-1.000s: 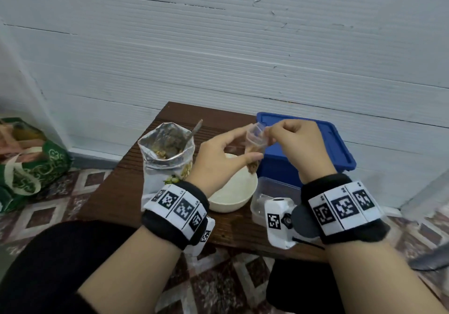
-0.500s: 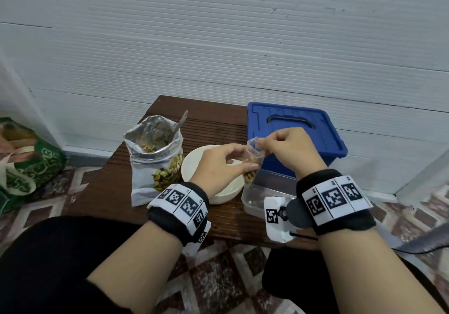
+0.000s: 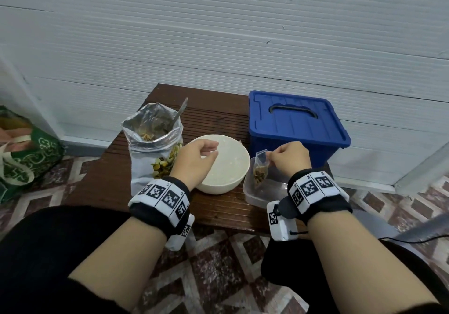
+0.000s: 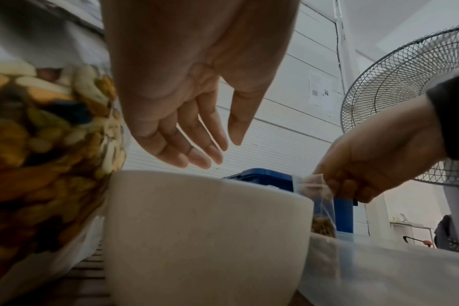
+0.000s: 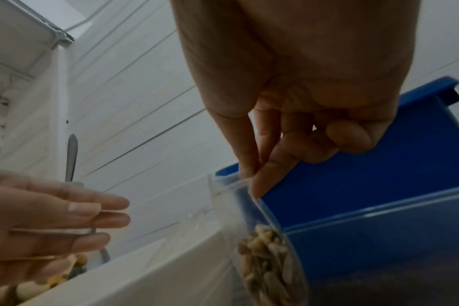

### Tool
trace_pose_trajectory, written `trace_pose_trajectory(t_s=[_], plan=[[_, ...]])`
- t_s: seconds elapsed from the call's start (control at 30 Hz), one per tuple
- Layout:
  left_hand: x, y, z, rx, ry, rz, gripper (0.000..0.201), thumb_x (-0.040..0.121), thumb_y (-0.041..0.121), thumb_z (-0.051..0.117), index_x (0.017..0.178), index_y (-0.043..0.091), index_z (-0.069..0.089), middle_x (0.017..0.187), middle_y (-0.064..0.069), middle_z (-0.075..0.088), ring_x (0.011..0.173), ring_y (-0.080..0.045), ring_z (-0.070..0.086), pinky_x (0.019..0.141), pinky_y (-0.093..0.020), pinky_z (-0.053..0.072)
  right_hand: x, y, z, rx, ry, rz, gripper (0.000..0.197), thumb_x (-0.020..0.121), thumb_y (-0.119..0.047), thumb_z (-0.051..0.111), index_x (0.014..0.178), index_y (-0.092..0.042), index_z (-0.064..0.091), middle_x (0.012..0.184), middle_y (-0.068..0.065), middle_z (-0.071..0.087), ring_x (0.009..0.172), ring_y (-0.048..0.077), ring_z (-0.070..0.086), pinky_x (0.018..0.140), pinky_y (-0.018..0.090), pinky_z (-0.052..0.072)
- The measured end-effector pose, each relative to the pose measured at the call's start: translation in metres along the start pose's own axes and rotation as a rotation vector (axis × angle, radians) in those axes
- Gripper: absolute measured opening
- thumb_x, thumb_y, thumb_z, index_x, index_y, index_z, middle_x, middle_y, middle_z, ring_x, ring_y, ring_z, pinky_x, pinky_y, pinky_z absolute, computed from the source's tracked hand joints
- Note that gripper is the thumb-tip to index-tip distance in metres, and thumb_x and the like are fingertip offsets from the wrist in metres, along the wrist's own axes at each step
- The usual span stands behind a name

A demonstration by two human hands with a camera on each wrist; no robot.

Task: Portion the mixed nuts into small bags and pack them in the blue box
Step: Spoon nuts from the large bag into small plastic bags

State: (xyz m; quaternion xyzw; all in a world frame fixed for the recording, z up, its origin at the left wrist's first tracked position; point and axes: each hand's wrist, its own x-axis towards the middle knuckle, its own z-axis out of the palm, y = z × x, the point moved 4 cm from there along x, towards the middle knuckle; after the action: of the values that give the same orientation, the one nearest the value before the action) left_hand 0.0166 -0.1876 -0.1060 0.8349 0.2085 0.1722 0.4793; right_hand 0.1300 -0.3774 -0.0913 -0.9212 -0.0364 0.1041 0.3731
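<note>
My right hand (image 3: 288, 157) pinches the top corner of a small clear bag of nuts (image 3: 260, 171), which hangs over a clear plastic tub (image 3: 264, 193). The wrist views show the same small bag (image 5: 265, 258) (image 4: 320, 209) between thumb and forefinger. My left hand (image 3: 196, 159) hovers with relaxed fingers over the white bowl (image 3: 228, 167), holding nothing; its fingers (image 4: 194, 149) are loose. The big foil pouch of mixed nuts (image 3: 155, 148) stands at the left with a spoon (image 3: 181, 112) in it. Behind the right hand sits the blue box (image 3: 296, 126), lid closed.
Everything stands on a small dark wooden table (image 3: 116, 172) against a white panelled wall. A green bag (image 3: 26, 158) lies on the tiled floor to the left. A standing fan (image 4: 406, 87) is at the right. My dark-clothed knees are near the table's front edge.
Both hands came down from chest height. The left hand let go of the small bag and moved left over the bowl; the right hand lowered the bag over the clear tub.
</note>
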Motion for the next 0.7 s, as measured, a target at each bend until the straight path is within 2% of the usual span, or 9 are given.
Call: trace_pose_trajectory(t_s=[0.07,0.17,0.27,0.33,0.43,0.53,0.6,0.7], plan=[[-0.001,-0.003,0.000,0.002,-0.014,-0.008,0.023,0.092,0.011,0.061,0.115,0.012,0.066,0.109,0.003,0.066,0.101,-0.009,0.060,0.093,-0.020,0.043,0.001,0.002,0.008,-0.003,-0.009,0.019,0.017,0.087,-0.024,0.067,0.083,-0.009,0.074,0.092,0.009,0.070,0.092,0.025,0.064,0.084,0.036,0.052],[-0.001,-0.006,0.001,0.007,-0.027,-0.016,0.024,0.092,0.011,0.062,0.116,0.012,0.066,0.111,0.000,0.068,0.102,-0.010,0.061,0.096,-0.022,0.044,0.002,0.008,0.017,0.018,-0.055,0.043,0.020,0.088,-0.024,0.067,0.081,-0.007,0.074,0.092,0.008,0.070,0.086,0.022,0.063,0.077,0.031,0.048],[-0.001,-0.006,0.002,0.018,-0.039,-0.020,0.025,0.091,0.013,0.063,0.116,0.011,0.066,0.112,0.000,0.067,0.100,-0.008,0.060,0.094,-0.019,0.043,0.002,0.011,0.018,0.079,-0.063,0.057,0.028,0.089,-0.027,0.066,0.081,-0.001,0.074,0.081,0.008,0.068,0.067,0.013,0.056,0.070,0.028,0.042],[-0.001,-0.006,0.003,0.026,-0.044,-0.022,0.027,0.091,0.015,0.065,0.117,0.011,0.065,0.113,0.000,0.067,0.100,-0.008,0.060,0.094,-0.020,0.044,0.002,0.013,0.015,0.105,-0.056,0.062,0.029,0.089,-0.029,0.066,0.079,-0.003,0.074,0.072,0.003,0.065,0.064,0.009,0.054,0.070,0.028,0.041],[0.002,-0.004,0.007,0.061,-0.067,-0.018,0.032,0.089,0.019,0.067,0.120,0.013,0.064,0.116,0.001,0.067,0.103,-0.007,0.059,0.095,-0.019,0.042,0.002,0.013,0.011,0.109,-0.037,0.045,0.029,0.088,-0.032,0.066,0.076,-0.007,0.074,0.070,-0.001,0.065,0.070,0.011,0.055,0.072,0.027,0.041],[0.007,0.004,0.018,0.127,-0.138,0.008,0.042,0.087,0.026,0.070,0.127,0.015,0.060,0.125,0.002,0.064,0.112,-0.008,0.057,0.098,-0.018,0.038,0.001,0.010,0.009,0.129,-0.020,0.015,0.026,0.089,-0.031,0.065,0.079,-0.008,0.073,0.076,0.000,0.067,0.077,0.012,0.057,0.072,0.025,0.039],[0.010,0.010,0.028,0.209,-0.189,0.025,0.052,0.087,0.033,0.069,0.134,0.018,0.054,0.134,0.002,0.058,0.122,-0.011,0.052,0.106,-0.026,0.037,0.000,0.006,0.009,0.138,-0.019,-0.007,0.023,0.089,-0.031,0.065,0.083,-0.010,0.073,0.084,0.003,0.069,0.083,0.014,0.060,0.073,0.025,0.040],[0.018,0.017,0.043,0.388,-0.252,0.050,0.067,0.088,0.044,0.064,0.146,0.023,0.038,0.148,0.003,0.044,0.137,-0.017,0.038,0.114,-0.041,0.029,0.000,0.002,0.008,0.127,-0.012,-0.042,0.021,0.088,-0.032,0.065,0.087,-0.012,0.073,0.091,0.005,0.071,0.091,0.017,0.062,0.080,0.029,0.045]])
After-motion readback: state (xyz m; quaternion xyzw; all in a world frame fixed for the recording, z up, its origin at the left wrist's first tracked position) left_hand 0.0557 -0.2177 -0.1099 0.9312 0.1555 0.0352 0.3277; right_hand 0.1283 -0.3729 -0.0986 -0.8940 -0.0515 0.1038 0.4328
